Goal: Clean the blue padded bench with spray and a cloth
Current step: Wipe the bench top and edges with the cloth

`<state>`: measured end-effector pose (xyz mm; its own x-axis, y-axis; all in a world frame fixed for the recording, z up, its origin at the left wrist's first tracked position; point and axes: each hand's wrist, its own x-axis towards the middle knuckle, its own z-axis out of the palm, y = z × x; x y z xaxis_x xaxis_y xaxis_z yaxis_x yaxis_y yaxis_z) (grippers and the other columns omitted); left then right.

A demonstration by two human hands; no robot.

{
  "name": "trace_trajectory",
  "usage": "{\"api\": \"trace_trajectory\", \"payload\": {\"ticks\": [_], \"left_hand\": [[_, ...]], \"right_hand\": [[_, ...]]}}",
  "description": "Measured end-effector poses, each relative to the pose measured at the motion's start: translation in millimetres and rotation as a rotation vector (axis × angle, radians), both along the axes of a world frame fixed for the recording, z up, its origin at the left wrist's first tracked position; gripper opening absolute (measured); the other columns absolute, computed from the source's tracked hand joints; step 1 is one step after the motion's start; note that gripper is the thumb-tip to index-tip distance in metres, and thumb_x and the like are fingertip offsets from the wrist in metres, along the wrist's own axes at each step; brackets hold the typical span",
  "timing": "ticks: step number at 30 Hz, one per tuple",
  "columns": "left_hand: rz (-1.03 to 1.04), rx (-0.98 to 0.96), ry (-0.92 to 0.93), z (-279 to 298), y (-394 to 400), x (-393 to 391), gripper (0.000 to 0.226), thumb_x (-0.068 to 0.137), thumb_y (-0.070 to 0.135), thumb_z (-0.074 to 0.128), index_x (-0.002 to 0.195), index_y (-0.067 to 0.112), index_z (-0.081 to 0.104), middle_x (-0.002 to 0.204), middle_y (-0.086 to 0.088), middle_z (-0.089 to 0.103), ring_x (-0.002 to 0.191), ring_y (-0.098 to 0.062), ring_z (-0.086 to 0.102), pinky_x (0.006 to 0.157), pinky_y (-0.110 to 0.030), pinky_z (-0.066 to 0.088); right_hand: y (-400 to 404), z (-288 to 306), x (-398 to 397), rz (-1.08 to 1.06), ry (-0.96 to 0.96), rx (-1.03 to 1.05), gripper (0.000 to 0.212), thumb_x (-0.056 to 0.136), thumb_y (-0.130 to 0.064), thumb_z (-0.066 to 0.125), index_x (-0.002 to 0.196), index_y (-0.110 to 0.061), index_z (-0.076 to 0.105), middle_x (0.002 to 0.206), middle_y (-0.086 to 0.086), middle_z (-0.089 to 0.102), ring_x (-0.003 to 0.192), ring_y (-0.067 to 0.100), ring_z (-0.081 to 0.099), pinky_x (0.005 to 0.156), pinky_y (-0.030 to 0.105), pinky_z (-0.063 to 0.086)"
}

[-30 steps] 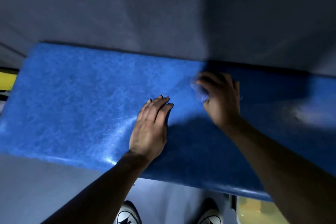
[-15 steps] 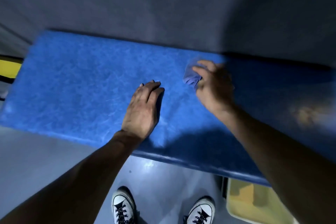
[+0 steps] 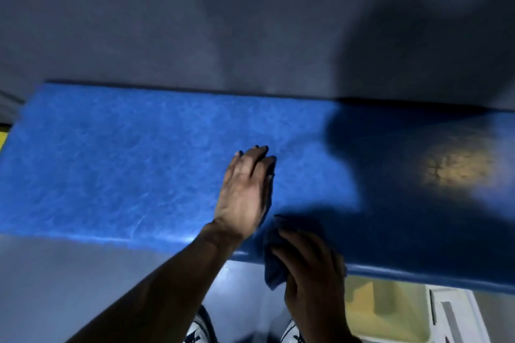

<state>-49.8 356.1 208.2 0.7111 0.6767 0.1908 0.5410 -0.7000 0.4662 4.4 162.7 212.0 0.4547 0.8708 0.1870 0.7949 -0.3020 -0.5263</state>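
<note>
The blue padded bench stretches across the view, its right part in shadow. My left hand lies flat on the pad near the middle, fingers together, holding nothing. My right hand is at the bench's near edge, gripping a dark blue cloth that is bunched against the rounded front edge. No spray bottle is in view.
Grey floor lies in front of the bench and a grey wall behind it. My white sneakers stand below. A yellowish tub sits under the bench at the right. A yellowish light patch marks the pad.
My right hand has dragged the cloth from the far middle of the pad back to the near front edge. My left hand has stayed flat on the pad.
</note>
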Motion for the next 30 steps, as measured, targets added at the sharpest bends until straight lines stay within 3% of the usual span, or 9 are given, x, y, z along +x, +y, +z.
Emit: {"api": "trace_trajectory", "payload": {"ticks": [6, 10, 17, 21, 24, 27, 30], "left_hand": [[0.008, -0.012, -0.006, -29.1, 0.2, 7.1, 0.037, 0.097, 0.004, 0.056, 0.134, 0.006, 0.059, 0.152, -0.013, 0.048, 0.146, -0.029, 0.042, 0.125, -0.048, 0.025], [-0.010, -0.057, 0.009, -26.9, 0.4, 5.8, 0.057, 0.088, -0.002, 0.066, 0.142, 0.008, 0.050, 0.157, -0.008, 0.041, 0.152, -0.024, 0.032, 0.128, -0.042, 0.016], [-0.015, -0.106, -0.001, -26.3, 2.1, 6.1, 0.065, 0.082, -0.008, 0.060, 0.144, 0.006, 0.049, 0.157, -0.007, 0.042, 0.152, -0.023, 0.030, 0.127, -0.045, 0.019], [-0.010, -0.068, -0.009, -26.4, 2.3, 7.6, 0.054, 0.088, -0.006, 0.052, 0.140, 0.004, 0.054, 0.154, -0.010, 0.047, 0.148, -0.026, 0.037, 0.125, -0.047, 0.024], [-0.014, -0.048, -0.022, -26.6, 1.2, 8.7, 0.051, 0.089, -0.007, 0.055, 0.138, 0.004, 0.056, 0.153, -0.012, 0.049, 0.148, -0.026, 0.039, 0.125, -0.048, 0.026], [-0.009, -0.047, -0.034, -28.6, 1.3, 8.6, 0.049, 0.090, -0.007, 0.055, 0.138, 0.004, 0.056, 0.153, -0.011, 0.049, 0.149, -0.026, 0.039, 0.124, -0.048, 0.027], [0.002, -0.030, -0.046, -28.2, -1.8, 8.8, 0.048, 0.091, -0.007, 0.056, 0.138, 0.004, 0.056, 0.153, -0.011, 0.049, 0.148, -0.026, 0.039, 0.124, -0.048, 0.027]], "right_hand": [[27.7, -6.2, 14.0, -0.047, -0.055, -0.129, 0.042, 0.060, -0.029, 0.057, 0.098, -0.035, 0.074, 0.122, -0.018, 0.068, 0.114, 0.020, 0.058, 0.088, 0.037, 0.034], [50.1, -1.1, 28.1, -0.054, -0.046, -0.159, 0.038, 0.063, -0.035, 0.055, 0.098, -0.035, 0.070, 0.120, -0.020, 0.064, 0.113, 0.019, 0.054, 0.087, 0.036, 0.034], [85.8, -5.0, 57.8, -0.092, -0.061, -0.063, 0.045, 0.059, -0.016, 0.065, 0.101, -0.032, 0.071, 0.124, -0.019, 0.063, 0.117, 0.021, 0.052, 0.089, 0.037, 0.037], [119.7, -4.0, 87.9, -0.143, -0.057, 0.013, 0.042, 0.061, -0.012, 0.070, 0.100, -0.028, 0.075, 0.125, -0.015, 0.067, 0.113, 0.023, 0.056, 0.088, 0.039, 0.038], [149.9, -4.5, 121.4, -0.148, -0.099, -0.033, 0.045, 0.064, -0.009, 0.066, 0.103, -0.029, 0.074, 0.125, -0.012, 0.068, 0.106, 0.030, 0.056, 0.083, 0.039, 0.036], [179.2, -1.6, 154.4, -0.126, -0.186, -0.122, 0.034, 0.070, -0.017, 0.064, 0.100, -0.030, 0.072, 0.122, -0.012, 0.068, 0.103, 0.032, 0.055, 0.079, 0.036, 0.031], [194.4, -1.1, 171.7, -0.132, -0.142, -0.136, 0.030, 0.067, -0.019, 0.057, 0.093, -0.027, 0.068, 0.118, -0.014, 0.067, 0.106, 0.031, 0.052, 0.077, 0.034, 0.027]]}}
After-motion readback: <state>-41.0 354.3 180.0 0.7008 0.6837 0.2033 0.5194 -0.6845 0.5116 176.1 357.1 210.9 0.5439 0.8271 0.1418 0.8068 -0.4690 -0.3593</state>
